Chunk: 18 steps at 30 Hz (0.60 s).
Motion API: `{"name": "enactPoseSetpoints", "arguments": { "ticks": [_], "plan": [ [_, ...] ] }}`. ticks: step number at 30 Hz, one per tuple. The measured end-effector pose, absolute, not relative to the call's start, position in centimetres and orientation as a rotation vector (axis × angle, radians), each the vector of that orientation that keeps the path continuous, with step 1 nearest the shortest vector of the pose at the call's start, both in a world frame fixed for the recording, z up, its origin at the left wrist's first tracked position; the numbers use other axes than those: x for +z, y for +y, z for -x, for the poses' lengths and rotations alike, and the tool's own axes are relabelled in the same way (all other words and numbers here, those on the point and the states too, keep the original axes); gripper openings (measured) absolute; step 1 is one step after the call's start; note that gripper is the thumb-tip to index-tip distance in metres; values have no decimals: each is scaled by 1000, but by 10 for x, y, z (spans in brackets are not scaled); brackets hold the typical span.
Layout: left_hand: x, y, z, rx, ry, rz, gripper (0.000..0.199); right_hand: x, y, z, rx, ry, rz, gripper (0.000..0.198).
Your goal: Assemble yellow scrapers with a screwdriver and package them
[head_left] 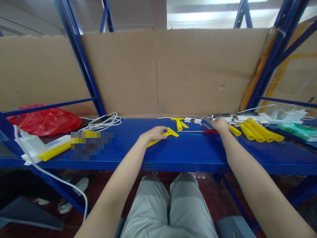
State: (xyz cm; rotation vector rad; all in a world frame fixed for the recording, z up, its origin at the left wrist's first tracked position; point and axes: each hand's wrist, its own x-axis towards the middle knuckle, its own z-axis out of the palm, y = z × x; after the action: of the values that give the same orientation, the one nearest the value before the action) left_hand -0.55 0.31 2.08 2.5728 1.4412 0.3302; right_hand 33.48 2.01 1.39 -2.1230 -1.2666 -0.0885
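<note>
My left hand (156,133) is closed on a yellow plastic handle (170,132) with a forked end, held just over the blue shelf top. Its long part runs under my fingers toward me. My right hand (221,125) is at the back right, fingers drawn together beside thin grey metal pieces (206,126); what it grips is mostly hidden. Just below that hand lies a screwdriver (210,131) with a red handle, its shaft pointing left. Between the hands, another yellow forked piece (178,123) rests near the back edge.
Several yellow tubes (257,130) lie at the right, near white adapters and cables (292,115). Small white-and-black parts (193,120) sit at the back. Leftward are a coiled white cable (106,121), a red bag (49,120) and a yellow tube (55,151). Cardboard (158,72) stands behind.
</note>
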Motion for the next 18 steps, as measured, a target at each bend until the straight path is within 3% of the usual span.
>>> {"name": "enactPoseSetpoints", "arguments": {
  "ticks": [7, 15, 18],
  "plan": [
    [21, 2, 6, 311, 1452, -2610, 55, 26, 10, -293, 67, -1349, 1875, 12],
    [19, 1, 2, 236, 1513, -2665, 52, 42, 14, -224, 737, -1435, 1486, 13],
    [18, 1, 2, 273, 1476, -2714, 54, 43, 17, -204, 825, -1437, 1458, 22]
  ]
}}
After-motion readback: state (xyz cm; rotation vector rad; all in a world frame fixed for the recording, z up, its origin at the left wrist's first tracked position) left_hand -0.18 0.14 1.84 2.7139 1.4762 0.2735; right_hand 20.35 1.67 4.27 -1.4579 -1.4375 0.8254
